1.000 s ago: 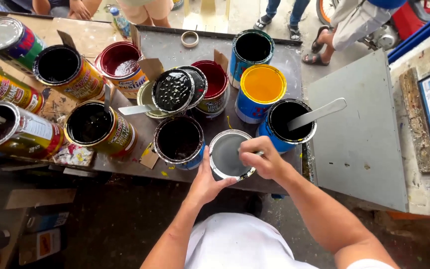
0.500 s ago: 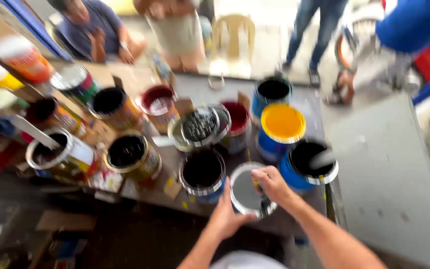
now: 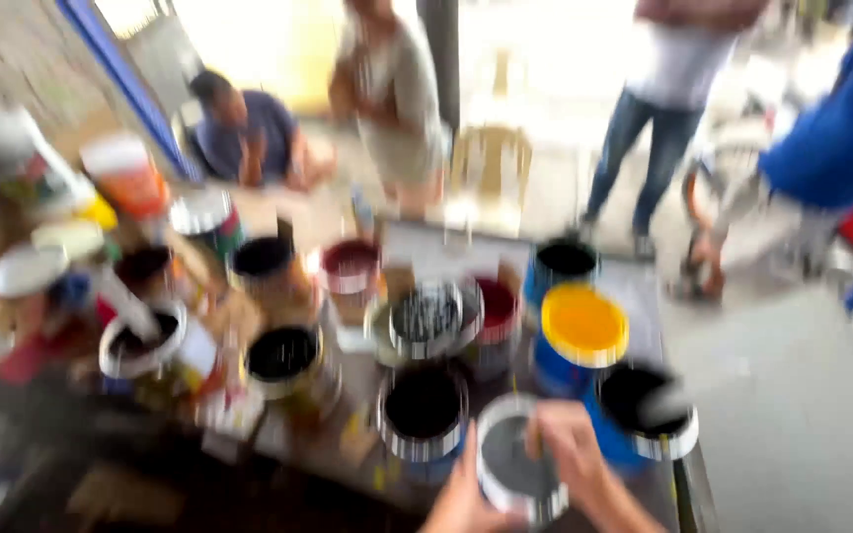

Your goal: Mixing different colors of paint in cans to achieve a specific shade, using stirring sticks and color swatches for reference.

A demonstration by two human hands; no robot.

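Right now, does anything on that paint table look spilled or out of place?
Hard to say: the picture is blurred. A lid sits propped on the middle cans rather than flat, and a stick juts from the black can. I see no clear spill.

Everything looked blurred. A can of yellow paint [image 3: 584, 324] stood on the dark table [image 3: 644, 286] just right of centre. At its five o'clock sat a blue can of black paint [image 3: 641, 410], a pale stick leaning out of it. At its nine o'clock stood a can of dark red paint [image 3: 496, 304], and at eleven o'clock a blue can with a black inside [image 3: 565, 262]. Another open black can [image 3: 424, 407] sat at seven o'clock from the yellow one. More open cans crowded the left side of the table. Beyond the table, toward twelve o'clock, stood a pale plastic chair [image 3: 489, 168] and several people, one of them crouching [image 3: 249, 133] at ten o'clock.
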